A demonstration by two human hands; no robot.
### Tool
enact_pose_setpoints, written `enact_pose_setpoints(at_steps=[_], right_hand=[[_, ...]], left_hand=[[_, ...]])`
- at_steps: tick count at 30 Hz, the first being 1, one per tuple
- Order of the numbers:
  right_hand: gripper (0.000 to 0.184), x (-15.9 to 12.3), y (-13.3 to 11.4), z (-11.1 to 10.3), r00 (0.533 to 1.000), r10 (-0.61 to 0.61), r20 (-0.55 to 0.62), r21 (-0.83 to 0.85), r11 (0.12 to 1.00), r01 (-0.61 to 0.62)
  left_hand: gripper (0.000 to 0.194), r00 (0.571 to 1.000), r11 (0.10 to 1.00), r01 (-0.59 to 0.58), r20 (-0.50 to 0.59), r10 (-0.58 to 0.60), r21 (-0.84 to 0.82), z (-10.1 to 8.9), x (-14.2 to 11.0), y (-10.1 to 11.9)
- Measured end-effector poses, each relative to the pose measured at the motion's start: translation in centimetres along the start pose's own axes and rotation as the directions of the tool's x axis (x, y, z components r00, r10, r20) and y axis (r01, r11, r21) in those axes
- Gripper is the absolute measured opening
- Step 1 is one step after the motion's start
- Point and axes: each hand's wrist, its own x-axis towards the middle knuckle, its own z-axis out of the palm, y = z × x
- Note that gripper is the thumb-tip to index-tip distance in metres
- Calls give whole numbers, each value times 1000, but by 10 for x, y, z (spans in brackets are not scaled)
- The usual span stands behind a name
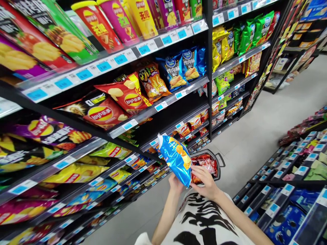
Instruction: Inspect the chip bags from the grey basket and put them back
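Observation:
A blue snack bag [176, 158] with pictured chips on its front is held up in front of me at the lower middle. My left hand [175, 184] is behind and under the bag, mostly hidden by it. My right hand [205, 182] grips the bag's lower right edge, fingers curled on it. Just beyond the bag, a black basket [219, 162] on the floor holds red snack packets.
Black shelves [143, 115] packed with chip bags and tubes fill the left, with blue price tags along their edges. Another shelf unit [288, 197] with blue packs stands at the right. A grey floor aisle [268, 126] runs between them toward the back.

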Motion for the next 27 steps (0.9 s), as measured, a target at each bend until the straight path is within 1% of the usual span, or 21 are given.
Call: enact_pose_setpoints(at_steps=[2, 3, 4, 5, 7, 8, 10, 12, 13, 15, 17, 19, 21, 25, 27], right_hand=[[89, -7, 4, 6, 989, 139, -41, 49, 989, -137], [94, -10, 7, 9, 970, 236, -57, 82, 969, -231], [98, -12, 10, 13, 937, 342, -68, 125, 935, -333], [100, -14, 12, 17, 891, 449, -74, 178, 885, -431], [93, -16, 18, 22, 774, 628, -83, 315, 753, -577], [86, -15, 21, 23, 713, 695, -91, 390, 683, -617], [73, -13, 27, 22, 604, 789, -109, 523, 562, -641], [68, -11, 33, 19, 517, 848, -121, 606, 475, -638], [67, -10, 35, 18, 484, 866, -125, 628, 447, -637], [65, -10, 40, 16, 444, 886, -131, 644, 417, -642], [60, -11, 43, 17, 417, 900, -128, 640, 396, -659], [57, -14, 44, 20, 386, 917, -101, 640, 357, -680], [57, -18, 45, 24, 344, 939, -29, 659, 276, -699], [63, -26, 48, 32, 243, 950, 195, 676, 50, -735], [64, -31, 51, 36, 199, 948, 250, 672, -22, -740]], left_hand=[[65, 999, 999, -3, -42, 1, -42, -1, 6, 1], [64, 999, 998, -13, -53, 10, -54, 0, 7, 1], [64, 998, 998, -31, -54, 28, -53, 2, 6, 1], [66, 998, 998, -53, -46, 51, -43, 6, 5, 0], [74, 996, 996, -92, -22, 91, -18, 15, 2, -2], [77, 995, 995, -97, -15, 96, -17, 20, 0, -3], [81, 997, 997, -74, -4, 74, -28, 28, -1, -4], [80, 1000, 999, -26, 16, 27, -31, 33, -1, -2], [80, 1000, 1000, -4, 27, 5, -28, 34, 1, 0], [80, 999, 999, 31, 42, -30, -16, 33, 4, 2], [82, 997, 998, 64, 50, -63, -8, 29, 9, 3], [85, 993, 995, 98, 65, -98, 1, 24, 13, 1], [87, 989, 992, 128, 67, -128, 8, 16, 16, -3], [80, 988, 987, 155, 8, -156, 37, -2, 22, -13], [77, 985, 983, 173, -27, -172, 67, -9, 25, -16]])
